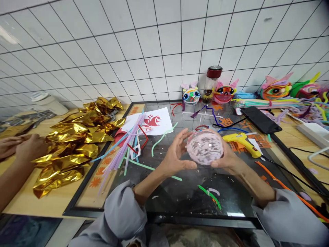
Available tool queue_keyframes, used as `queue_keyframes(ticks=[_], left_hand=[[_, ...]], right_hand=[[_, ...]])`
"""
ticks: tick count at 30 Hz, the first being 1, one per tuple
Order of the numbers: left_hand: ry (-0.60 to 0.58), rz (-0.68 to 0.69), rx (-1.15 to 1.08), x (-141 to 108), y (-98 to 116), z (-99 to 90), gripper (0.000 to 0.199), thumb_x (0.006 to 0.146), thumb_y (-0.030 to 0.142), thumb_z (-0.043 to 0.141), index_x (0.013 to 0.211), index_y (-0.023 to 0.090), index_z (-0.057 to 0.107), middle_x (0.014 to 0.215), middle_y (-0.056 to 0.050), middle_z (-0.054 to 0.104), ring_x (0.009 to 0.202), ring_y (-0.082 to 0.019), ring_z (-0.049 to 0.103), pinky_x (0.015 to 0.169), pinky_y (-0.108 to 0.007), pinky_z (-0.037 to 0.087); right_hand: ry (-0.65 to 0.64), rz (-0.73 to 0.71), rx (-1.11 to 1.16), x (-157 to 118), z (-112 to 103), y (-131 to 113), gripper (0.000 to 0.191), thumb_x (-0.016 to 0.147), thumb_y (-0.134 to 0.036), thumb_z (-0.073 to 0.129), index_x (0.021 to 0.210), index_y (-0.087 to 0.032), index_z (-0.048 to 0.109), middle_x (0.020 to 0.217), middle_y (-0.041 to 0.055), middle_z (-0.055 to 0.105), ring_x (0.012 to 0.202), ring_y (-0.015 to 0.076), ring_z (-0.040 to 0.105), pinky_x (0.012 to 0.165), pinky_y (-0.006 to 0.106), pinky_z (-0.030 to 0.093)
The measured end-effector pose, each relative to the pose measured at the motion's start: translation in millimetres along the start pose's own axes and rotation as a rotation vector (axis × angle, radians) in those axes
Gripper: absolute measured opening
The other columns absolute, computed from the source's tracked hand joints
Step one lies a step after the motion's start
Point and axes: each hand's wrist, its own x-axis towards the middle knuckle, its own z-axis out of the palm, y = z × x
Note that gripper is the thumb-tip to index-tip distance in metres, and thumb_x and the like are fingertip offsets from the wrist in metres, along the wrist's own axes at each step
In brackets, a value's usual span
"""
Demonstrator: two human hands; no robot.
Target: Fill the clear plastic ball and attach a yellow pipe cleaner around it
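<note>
Between my two hands is a rounded, shiny, transparent ball-like piece (pixel 205 148) with pale pink and white fuzzy strips showing through it. My left hand (pixel 177 154) grips its left side, thumb along the lower edge. On the opposite side my right hand (pixel 227 154) holds it, with the thumb at the lower right. It is held up over a dark glass-topped board (pixel 164 202). Close to my right hand lies a yellow hot glue gun (pixel 243 142). Green pipe cleaner pieces (pixel 209 196) lie on the glass below.
Gold foil (pixel 77 137) covers the left, beside another person's hand (pixel 32 147). Lilac pipe cleaners (pixel 125 147) overlap a paper with a red design (pixel 164 120). Behind are a lidded bottle (pixel 211 84) and decorated animal heads (pixel 191 94). A black phone (pixel 260 120) lies right.
</note>
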Motion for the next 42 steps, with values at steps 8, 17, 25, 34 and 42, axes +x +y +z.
queue_keyframes(ticks=[8,17,25,34,42], left_hand=[[0.24,0.266,0.104,-0.8,-1.5,3.0,0.026,0.075,0.028,0.083,0.101,0.025,0.078,0.112,-0.008,0.071,0.104,-0.019,0.067,0.088,-0.032,0.056],[0.288,0.329,0.226,-1.4,7.5,4.6,0.012,0.079,0.03,0.081,0.09,0.027,0.082,0.088,-0.004,0.07,0.081,-0.014,0.066,0.076,-0.029,0.053],[0.223,0.352,0.298,-0.8,9.1,0.1,0.015,0.08,0.034,0.079,0.091,0.024,0.081,0.084,-0.004,0.067,0.076,-0.013,0.062,0.072,-0.028,0.052],[0.222,0.355,0.37,-1.1,12.1,-3.2,0.011,0.081,0.034,0.079,0.085,0.024,0.08,0.078,-0.003,0.07,0.072,-0.014,0.063,0.071,-0.03,0.052],[0.276,0.332,0.363,-1.1,10.1,-1.2,0.014,0.082,0.036,0.078,0.084,0.023,0.08,0.079,-0.003,0.071,0.072,-0.014,0.064,0.072,-0.03,0.052]], right_hand=[[0.019,0.111,0.173,-5.4,-2.6,-6.7,0.095,0.047,-0.05,0.092,0.135,-0.035,0.057,0.128,0.0074,0.071,0.123,0.0373,0.064,0.101,0.055,0.053],[-0.084,0.132,0.151,-5.6,0.4,1.6,0.092,0.056,-0.059,0.084,0.139,-0.034,0.054,0.135,0.0074,0.068,0.127,0.0364,0.062,0.103,0.056,0.052],[-0.084,0.2,0.273,-8.0,3.2,2.3,0.089,0.053,-0.054,0.088,0.134,-0.032,0.059,0.136,0.0081,0.067,0.127,0.0358,0.062,0.102,0.056,0.053],[-0.096,0.279,0.383,-9.8,6.4,2.4,0.096,0.05,-0.052,0.091,0.138,-0.032,0.055,0.134,0.0079,0.069,0.133,0.0356,0.057,0.112,0.058,0.043],[-0.075,0.229,0.37,-8.9,8.3,7.7,0.095,0.055,-0.045,0.09,0.141,-0.031,0.051,0.139,0.0088,0.065,0.134,0.0336,0.056,0.115,0.055,0.041]])
